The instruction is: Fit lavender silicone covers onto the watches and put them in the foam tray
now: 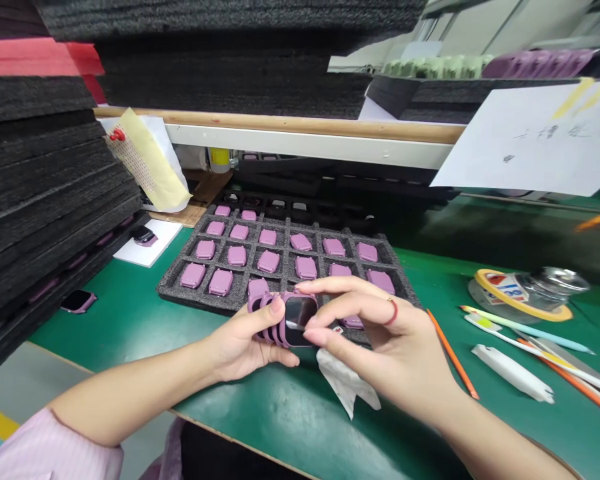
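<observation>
My left hand is wrapped round a row of several purple watch cases stacked face to back. The front purple watch case shows its dark glass face, with a pale reflection across it. My right hand closes on this front case, one fingertip on its top rim and the thumb and another finger at its right edge. Just below the right thumb is a crumpled white cloth; whether the hidden fingers hold it I cannot tell. Behind both hands lies a black foam tray with purple watch cases in its compartments.
Black foam trays are stacked at left, beside a loose watch case and another on a white card. At right are a glass bottle, a toothbrush and an orange stick. A shelf edge crosses above.
</observation>
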A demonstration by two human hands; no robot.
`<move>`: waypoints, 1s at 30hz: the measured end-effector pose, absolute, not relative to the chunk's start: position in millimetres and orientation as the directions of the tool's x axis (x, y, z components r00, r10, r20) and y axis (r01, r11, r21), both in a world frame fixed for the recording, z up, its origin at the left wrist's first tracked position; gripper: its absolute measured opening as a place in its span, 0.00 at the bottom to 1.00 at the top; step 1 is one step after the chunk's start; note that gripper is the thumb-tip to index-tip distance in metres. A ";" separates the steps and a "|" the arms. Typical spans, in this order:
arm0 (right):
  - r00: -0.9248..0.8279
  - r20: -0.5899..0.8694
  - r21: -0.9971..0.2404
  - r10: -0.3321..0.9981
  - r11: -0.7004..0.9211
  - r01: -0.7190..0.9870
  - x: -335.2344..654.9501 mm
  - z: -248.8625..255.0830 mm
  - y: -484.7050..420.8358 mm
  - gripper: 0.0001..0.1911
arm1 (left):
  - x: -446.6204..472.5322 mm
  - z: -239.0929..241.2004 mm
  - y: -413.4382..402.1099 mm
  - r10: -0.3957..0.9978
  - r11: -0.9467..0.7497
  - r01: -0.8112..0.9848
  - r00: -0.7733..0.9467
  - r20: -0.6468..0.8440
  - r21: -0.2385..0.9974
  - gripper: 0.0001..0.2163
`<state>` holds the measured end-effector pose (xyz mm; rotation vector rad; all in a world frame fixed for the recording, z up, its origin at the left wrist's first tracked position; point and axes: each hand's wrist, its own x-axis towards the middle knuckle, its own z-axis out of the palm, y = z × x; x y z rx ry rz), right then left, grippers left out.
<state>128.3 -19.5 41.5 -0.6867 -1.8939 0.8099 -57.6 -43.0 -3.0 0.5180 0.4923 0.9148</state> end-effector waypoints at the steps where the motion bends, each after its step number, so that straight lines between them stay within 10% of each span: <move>1: -0.339 0.575 -0.766 0.745 0.636 0.098 129.2 41.9 -19.3 0.04 | -57.6 -3.0 -42.7 0.837 0.505 -0.614 0.521 -0.170 0.607 0.22; 5: -0.069 0.649 -0.760 0.758 0.650 -0.019 135.0 43.5 -20.1 0.05 | -57.1 -1.7 -43.4 0.820 0.509 -0.624 0.562 -0.111 0.593 0.22; 11: -0.502 0.575 -0.680 0.646 0.718 0.145 134.4 34.1 -24.1 0.34 | -59.4 -0.4 -46.2 0.801 0.519 -0.608 0.592 -0.093 0.601 0.25; 25: -0.553 0.595 -0.603 0.583 0.779 0.172 132.3 32.3 -25.3 0.32 | -58.0 4.4 -47.3 0.784 0.539 -0.589 0.613 -0.101 0.602 0.27; 30: -0.321 0.733 -0.594 0.599 0.795 0.128 145.6 40.1 -27.9 0.28 | -57.1 -0.6 -46.2 0.805 0.511 -0.664 0.593 -0.032 0.546 0.22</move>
